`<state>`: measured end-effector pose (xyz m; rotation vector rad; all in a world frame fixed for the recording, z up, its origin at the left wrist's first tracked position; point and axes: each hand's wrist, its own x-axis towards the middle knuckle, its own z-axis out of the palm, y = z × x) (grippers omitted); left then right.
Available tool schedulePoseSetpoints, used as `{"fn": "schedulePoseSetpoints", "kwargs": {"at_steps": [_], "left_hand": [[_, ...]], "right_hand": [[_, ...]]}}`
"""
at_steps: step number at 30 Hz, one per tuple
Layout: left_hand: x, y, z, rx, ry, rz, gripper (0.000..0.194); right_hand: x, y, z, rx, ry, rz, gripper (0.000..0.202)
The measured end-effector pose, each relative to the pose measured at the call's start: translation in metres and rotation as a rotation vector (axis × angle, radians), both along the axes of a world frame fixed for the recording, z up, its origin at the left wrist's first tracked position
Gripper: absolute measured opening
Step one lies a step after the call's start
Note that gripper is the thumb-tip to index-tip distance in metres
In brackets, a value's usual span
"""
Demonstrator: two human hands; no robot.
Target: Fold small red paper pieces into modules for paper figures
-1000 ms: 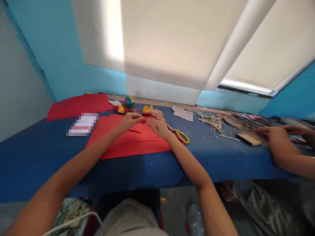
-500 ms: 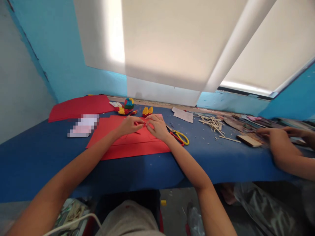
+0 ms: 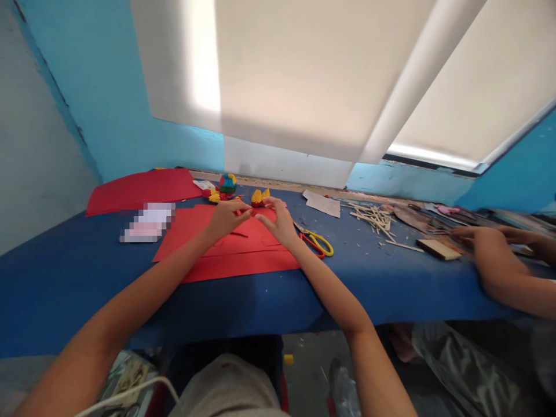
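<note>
Over a stack of red paper sheets (image 3: pixel 238 269) my two hands are close together. My left hand (image 3: pixel 226 221) is pinched, thumb against fingers, on a small red paper piece (image 3: pixel 252 211) that is mostly hidden. My right hand (image 3: pixel 281 225) is open beside it, thumb and fingers spread apart. A thin, dark red jagged strip (image 3: pixel 238 234) lies on the sheets between my hands. Just behind the hands sits a yellow and red folded-paper model (image 3: pixel 259 197). Scissors (image 3: pixel 319 244) with yellow and red handles lie right of my right wrist.
More red sheets (image 3: pixel 139 191) lie at the back left, near a blurred pale rectangle (image 3: pixel 147 223). Colourful folded models (image 3: pixel 227 184) stand at the back. Thin sticks (image 3: pixel 373 219), a paper scrap (image 3: pixel 322 203) and a wooden block (image 3: pixel 438 249) lie right, near another person's arm (image 3: pixel 499 266).
My hands have moved apart at the fingertips. The right hand has opened and come off the small red piece, and the jagged strip beneath shows more clearly.
</note>
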<state>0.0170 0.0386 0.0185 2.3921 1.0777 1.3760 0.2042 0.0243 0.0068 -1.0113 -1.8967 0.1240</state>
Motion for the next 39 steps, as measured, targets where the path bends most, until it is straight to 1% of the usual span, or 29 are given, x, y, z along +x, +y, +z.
{"fn": "schedulePoseSetpoints", "kwargs": {"at_steps": [1,2,4,5,7,10,12,15,21,23,25,29,32,35,37,39], "left_hand": [[0.0,0.0,0.001,-0.02,-0.055,-0.006,0.025],[0.0,0.0,0.001,-0.037,-0.098,-0.022,0.026],[0.0,-0.002,0.003,-0.05,-0.138,-0.07,0.028],[0.0,-0.002,0.003,-0.038,-0.139,-0.098,0.028],[0.001,-0.004,0.004,0.019,-0.121,-0.138,0.029],[0.002,-0.005,0.003,0.122,-0.058,-0.142,0.03],[0.002,-0.005,0.003,0.157,-0.04,-0.135,0.029],[0.002,-0.004,0.001,0.178,-0.071,-0.139,0.03],[0.002,-0.004,0.002,0.184,-0.084,-0.174,0.027],[0.002,-0.006,0.003,0.198,-0.111,-0.201,0.026],[0.0,-0.008,0.005,0.189,-0.11,-0.241,0.027],[-0.002,-0.011,0.008,0.096,-0.006,-0.298,0.034],[-0.002,-0.01,0.009,0.07,0.035,-0.233,0.037],[-0.001,-0.008,0.008,0.077,0.045,-0.166,0.038],[-0.001,-0.007,0.007,0.065,0.042,-0.179,0.037],[-0.001,-0.007,0.008,0.04,0.027,-0.217,0.037]], "right_hand": [[-0.001,0.002,-0.001,-0.069,0.098,0.052,0.039],[-0.002,0.003,-0.003,-0.133,0.168,0.115,0.042],[-0.004,0.005,-0.006,-0.203,0.244,0.218,0.035],[-0.006,0.005,-0.007,-0.199,0.28,0.231,0.031],[-0.009,0.004,-0.007,-0.169,0.361,0.206,0.025],[-0.011,0.0,-0.003,-0.128,0.405,0.149,0.024],[-0.011,-0.003,0.0,-0.094,0.384,0.132,0.023],[-0.01,-0.006,0.004,-0.045,0.358,0.114,0.023],[-0.008,-0.009,0.004,0.031,0.278,0.079,0.024],[-0.007,-0.011,0.004,0.065,0.26,0.093,0.025],[-0.006,-0.014,0.006,0.087,0.196,0.113,0.025],[-0.005,-0.016,0.005,0.075,0.018,0.173,0.027],[-0.004,-0.012,0.003,0.079,0.021,0.159,0.027],[-0.001,-0.009,0.0,0.169,-0.054,0.141,0.03],[0.001,-0.007,-0.002,0.253,-0.147,0.155,0.029],[0.003,-0.005,-0.003,0.301,-0.176,0.153,0.023]]}}
